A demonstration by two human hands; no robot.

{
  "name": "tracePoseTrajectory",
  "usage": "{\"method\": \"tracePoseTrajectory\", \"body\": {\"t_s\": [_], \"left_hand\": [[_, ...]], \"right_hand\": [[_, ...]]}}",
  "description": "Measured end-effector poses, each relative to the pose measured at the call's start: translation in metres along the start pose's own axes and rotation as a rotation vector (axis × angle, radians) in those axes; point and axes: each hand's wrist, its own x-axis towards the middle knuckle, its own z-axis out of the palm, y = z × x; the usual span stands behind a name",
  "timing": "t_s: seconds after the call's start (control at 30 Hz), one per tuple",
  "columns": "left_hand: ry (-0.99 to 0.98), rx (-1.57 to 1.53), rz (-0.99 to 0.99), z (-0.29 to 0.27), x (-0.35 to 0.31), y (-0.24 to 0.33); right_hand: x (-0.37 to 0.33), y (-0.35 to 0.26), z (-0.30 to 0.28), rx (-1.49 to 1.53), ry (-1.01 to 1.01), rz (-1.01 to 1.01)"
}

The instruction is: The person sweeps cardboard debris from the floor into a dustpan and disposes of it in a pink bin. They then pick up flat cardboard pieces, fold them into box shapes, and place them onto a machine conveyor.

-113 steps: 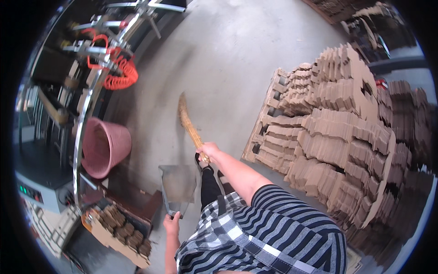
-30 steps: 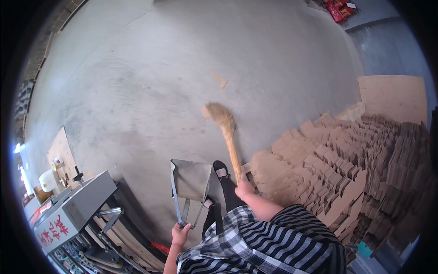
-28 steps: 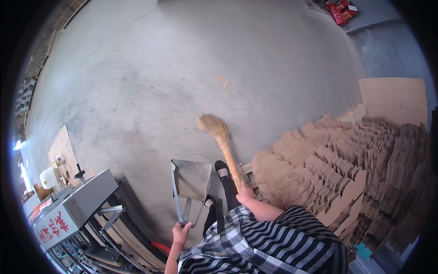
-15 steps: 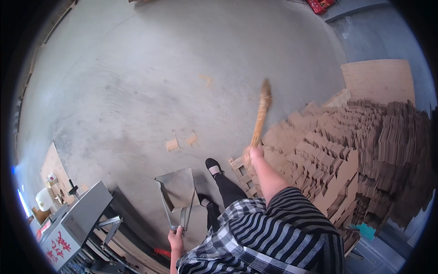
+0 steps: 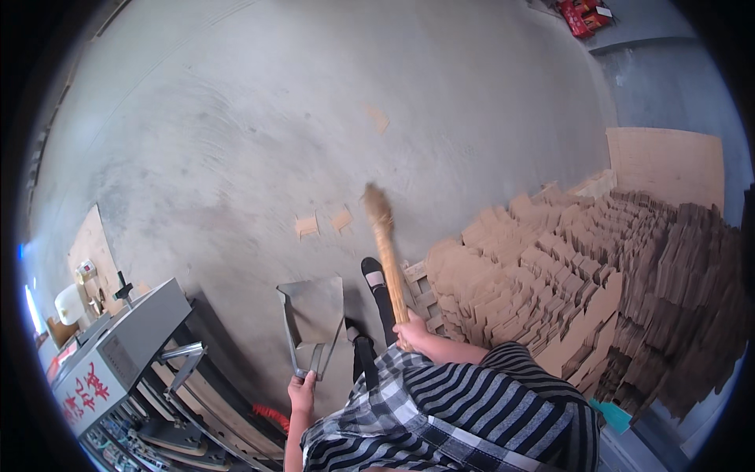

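A metal dustpan point(image 5: 318, 311) hangs low in front of my body, its open end away from me. My left hand point(image 5: 302, 391) is closed round its handle. My right hand point(image 5: 410, 329) grips the near end of a straw broom point(image 5: 385, 244), whose bound head tilts away and slightly left. Just left of the broom head, two cardboard scraps point(image 5: 307, 226) lie on the concrete floor. Another tan scrap point(image 5: 379, 119) lies farther off. Whether the broom head touches the floor I cannot tell.
Stacked brown cardboard pieces point(image 5: 543, 267) rise on my right, partly on a wooden pallet point(image 5: 421, 285). A grey machine point(image 5: 130, 354) with red markings stands close on my left. A large board point(image 5: 667, 167) stands behind the stacks; a red package point(image 5: 583, 16) lies far right.
My right hand has drawn the broom nearer and swung its head leftward, toward the two cardboard scraps. My left hand keeps its hold on the dustpan. The view has shifted slightly.
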Motion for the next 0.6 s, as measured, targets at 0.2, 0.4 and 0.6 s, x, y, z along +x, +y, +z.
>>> {"method": "tracePoseTrajectory", "body": {"t_s": [0.2, 0.4, 0.6], "left_hand": [[0.004, 0.223, 0.007, 0.015, -0.023, 0.037], [-0.033, 0.114, 0.091, 0.029, -0.014, 0.009], [0.060, 0.296, 0.116, 0.020, -0.039, 0.036]], "right_hand": [[-0.011, -0.035, -0.029, 0.104, -0.029, -0.202], [0.113, -0.240, -0.034, -0.264, 0.334, -0.370], [0.150, -0.187, -0.010, -0.706, 0.219, -0.413]]}}
